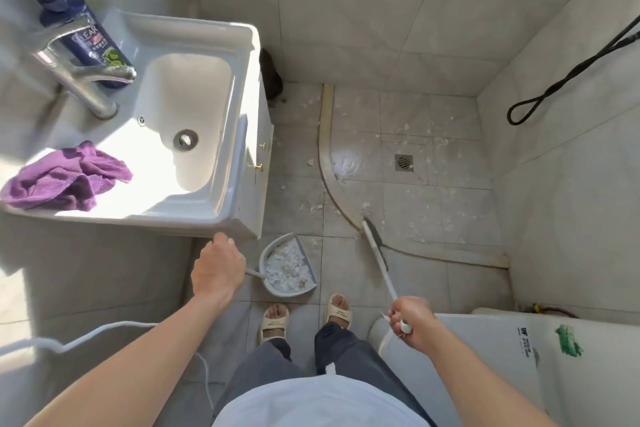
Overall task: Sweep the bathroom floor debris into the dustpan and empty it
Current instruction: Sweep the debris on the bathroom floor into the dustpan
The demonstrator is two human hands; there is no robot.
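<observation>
With the dustpan [287, 269] already heaped with debris and held by its handle in the left hand [216, 269], and the broom [375, 253] gripped by the right hand [412, 322], a tilt could spill flakes back onto the floor [433, 211].

1. I see the dustpan [289, 269], pale grey-blue with a rounded back wall, resting on the floor tiles just in front of my feet and below the sink's corner. Its pan is heaped with white flakes, and its thin handle runs left into my left hand [217, 269], which grips it.
2. The broom [375, 250] has a long white handle and a narrow dark head. It slants up-left from my right hand [412, 322], which grips the handle's end; the head touches the floor at the curved shower curb.
3. The debris [349, 165], small white flakes, lies scattered over the tiles near the drain and curb.
</observation>
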